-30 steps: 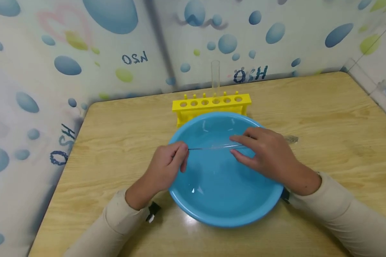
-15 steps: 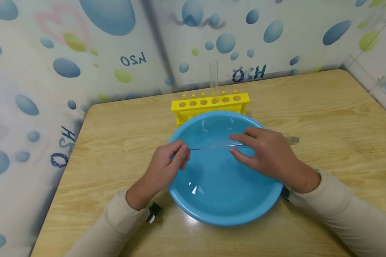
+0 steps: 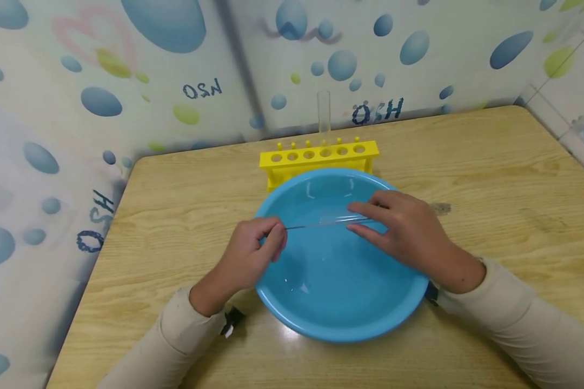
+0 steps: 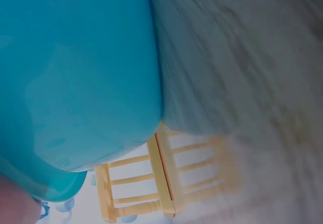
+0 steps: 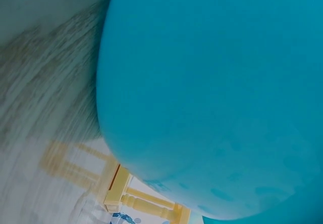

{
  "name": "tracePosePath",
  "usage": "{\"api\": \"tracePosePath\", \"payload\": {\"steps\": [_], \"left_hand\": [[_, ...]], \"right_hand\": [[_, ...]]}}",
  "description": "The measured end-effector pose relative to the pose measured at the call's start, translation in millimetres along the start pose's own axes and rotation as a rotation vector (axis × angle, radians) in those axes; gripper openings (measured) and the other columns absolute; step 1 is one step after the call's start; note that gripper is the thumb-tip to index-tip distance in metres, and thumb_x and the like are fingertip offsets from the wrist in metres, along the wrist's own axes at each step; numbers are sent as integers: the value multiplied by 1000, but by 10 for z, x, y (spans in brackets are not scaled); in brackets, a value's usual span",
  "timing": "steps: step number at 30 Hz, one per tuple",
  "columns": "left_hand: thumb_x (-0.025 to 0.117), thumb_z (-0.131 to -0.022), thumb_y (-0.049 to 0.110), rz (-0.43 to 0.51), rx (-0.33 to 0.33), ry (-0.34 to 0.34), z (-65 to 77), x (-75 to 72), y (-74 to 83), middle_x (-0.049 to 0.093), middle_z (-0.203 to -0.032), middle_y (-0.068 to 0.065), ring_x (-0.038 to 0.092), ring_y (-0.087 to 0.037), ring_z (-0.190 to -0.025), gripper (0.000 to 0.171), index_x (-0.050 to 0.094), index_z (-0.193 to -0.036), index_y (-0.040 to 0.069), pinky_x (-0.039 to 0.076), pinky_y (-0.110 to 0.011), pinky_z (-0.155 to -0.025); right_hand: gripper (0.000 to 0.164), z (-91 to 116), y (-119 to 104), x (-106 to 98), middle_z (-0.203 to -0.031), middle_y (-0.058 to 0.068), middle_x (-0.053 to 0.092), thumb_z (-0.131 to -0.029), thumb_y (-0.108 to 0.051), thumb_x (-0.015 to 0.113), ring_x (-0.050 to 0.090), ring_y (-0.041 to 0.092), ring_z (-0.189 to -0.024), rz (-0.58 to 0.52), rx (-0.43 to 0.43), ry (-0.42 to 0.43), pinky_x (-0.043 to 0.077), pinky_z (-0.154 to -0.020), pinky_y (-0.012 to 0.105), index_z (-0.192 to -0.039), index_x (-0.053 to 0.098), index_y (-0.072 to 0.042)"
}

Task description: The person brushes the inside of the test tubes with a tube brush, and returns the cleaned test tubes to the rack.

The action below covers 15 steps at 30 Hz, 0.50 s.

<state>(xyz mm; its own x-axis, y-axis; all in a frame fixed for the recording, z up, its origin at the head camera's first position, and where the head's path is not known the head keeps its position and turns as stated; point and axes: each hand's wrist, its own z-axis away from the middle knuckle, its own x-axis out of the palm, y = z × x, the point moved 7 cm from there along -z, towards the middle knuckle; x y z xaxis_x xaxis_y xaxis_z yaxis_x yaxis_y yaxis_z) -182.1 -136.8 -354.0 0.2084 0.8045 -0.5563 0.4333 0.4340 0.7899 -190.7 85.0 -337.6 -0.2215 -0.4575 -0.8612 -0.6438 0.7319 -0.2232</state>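
Observation:
In the head view my left hand (image 3: 255, 251) grips the thin wire handle (image 3: 294, 227) of what looks like a test tube brush. Its wire runs rightward into a clear test tube (image 3: 338, 220), lying nearly level over the blue basin (image 3: 340, 335). My right hand (image 3: 404, 227) holds the tube between thumb and fingers, and covers its right end. Both wrist views are filled mostly by the outer wall of the basin (image 4: 91, 72), (image 5: 212, 82); a blurred bit of the left hand (image 4: 15, 204) shows at one corner.
Behind the basin stands a yellow test tube rack (image 3: 318, 154) with one upright clear test tube (image 3: 324, 113) in it. The wooden table (image 3: 190, 200) meets a patterned wall (image 3: 165, 81) at the back. Dark stains (image 3: 440, 208) mark the tabletop on the right.
The left hand has shifted down very slightly with the wire, which slants a little more. The right hand and the tube stay almost in place; basin and rack have not moved.

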Motion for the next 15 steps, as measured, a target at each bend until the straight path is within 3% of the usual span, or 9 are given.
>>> {"api": "tracePosePath", "payload": {"steps": [9,15], "left_hand": [[40,-102,7,125,-84,-42,-4,-39,-22,46,-50,1,44,-16,-47,42,45,-60,9,34,-25,-45],[46,-101,7,-38,-2,7,16,7,-10,50,-57,3,48,-10,-54,33,50,-68,11,43,-25,-50]], "right_hand": [[45,-3,-46,-60,-87,8,68,-73,-26,90,64,19,-74,-25,-68,59,58,-62,34,-114,76,-15],[46,11,-46,-30,-87,8,69,-76,-29,88,64,19,-71,-17,-42,22,59,-61,35,-116,75,-12]]}}
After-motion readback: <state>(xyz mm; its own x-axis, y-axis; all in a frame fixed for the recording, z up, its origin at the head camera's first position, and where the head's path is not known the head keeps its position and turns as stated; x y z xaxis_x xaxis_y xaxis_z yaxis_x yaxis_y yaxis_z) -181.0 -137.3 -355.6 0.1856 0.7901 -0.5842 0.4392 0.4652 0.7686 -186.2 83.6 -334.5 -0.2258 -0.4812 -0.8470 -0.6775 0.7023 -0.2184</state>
